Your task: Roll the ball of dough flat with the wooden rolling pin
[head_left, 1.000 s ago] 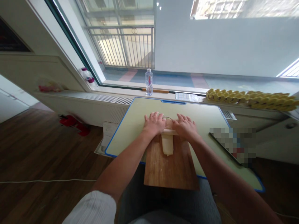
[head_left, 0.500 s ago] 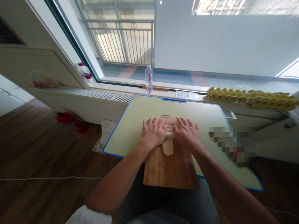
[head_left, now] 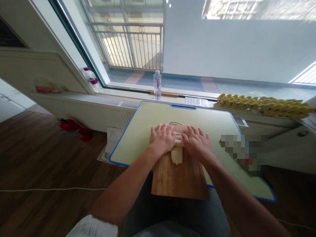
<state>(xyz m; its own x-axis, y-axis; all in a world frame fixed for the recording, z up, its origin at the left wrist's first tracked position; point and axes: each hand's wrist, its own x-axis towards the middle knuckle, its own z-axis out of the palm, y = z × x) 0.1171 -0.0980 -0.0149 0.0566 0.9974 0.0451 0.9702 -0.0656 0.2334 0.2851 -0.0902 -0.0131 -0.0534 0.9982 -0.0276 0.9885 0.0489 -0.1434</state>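
A pale rolling pin [head_left: 179, 142] lies across the far part of a wooden cutting board [head_left: 180, 182]. On its left end rests my left hand [head_left: 163, 137], fingers stretched forward and spread. My right hand [head_left: 197, 140] lies over the right end in the same way, so both ends are hidden. Only the pin's short middle stretch shows between my thumbs. Under it, a flat strip of dough [head_left: 176, 155] comes out toward me, with a ragged near edge. The board's near end juts past the table edge over my lap.
The board lies on a pale green, blue-edged table [head_left: 135, 138]. A blurred-out item [head_left: 243, 154] is at the right. On the windowsill are a water bottle [head_left: 157, 85] and yellow egg trays [head_left: 261, 105]. A red fire extinguisher [head_left: 75, 129] is at the left.
Hands, rolling pin and dough strip look almost the same as before. The whole view has shifted very slightly.
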